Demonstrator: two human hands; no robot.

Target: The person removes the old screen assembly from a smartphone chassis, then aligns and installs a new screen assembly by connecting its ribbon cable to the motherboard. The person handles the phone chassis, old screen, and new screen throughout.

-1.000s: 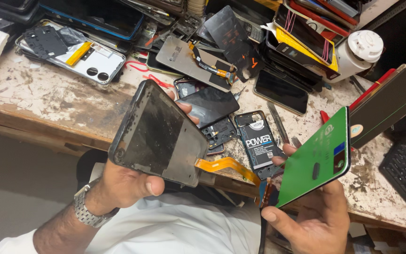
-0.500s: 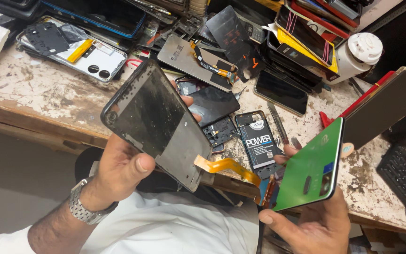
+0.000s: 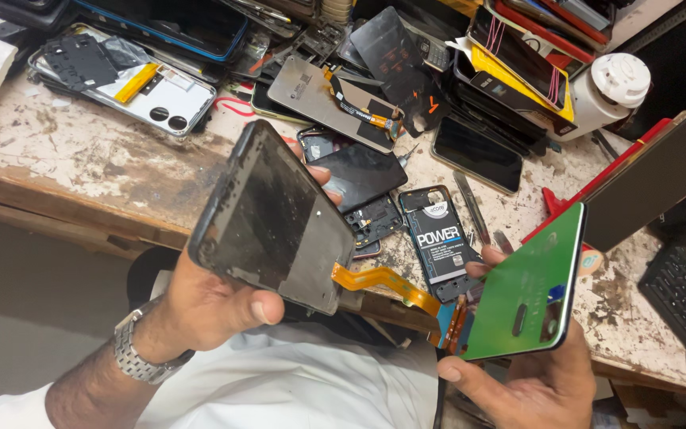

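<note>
Head view: a black, white-labelled battery [image 3: 441, 242] is seen on the workbench [image 3: 81, 159] — a dark screen panel [image 3: 267, 218] is clamped by left hand [image 3: 216, 306] fingers, a green-backed phone [image 3: 526, 290] gripped by right hand [image 3: 529, 381].

1 head view looks down, close, at workbench [image 3: 81, 159].

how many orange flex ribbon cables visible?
2. One orange flex ribbon hangs between the dark screen panel in the left hand and the green phone body. Another lies on the grey panel. More may be hidden in the clutter.
</note>
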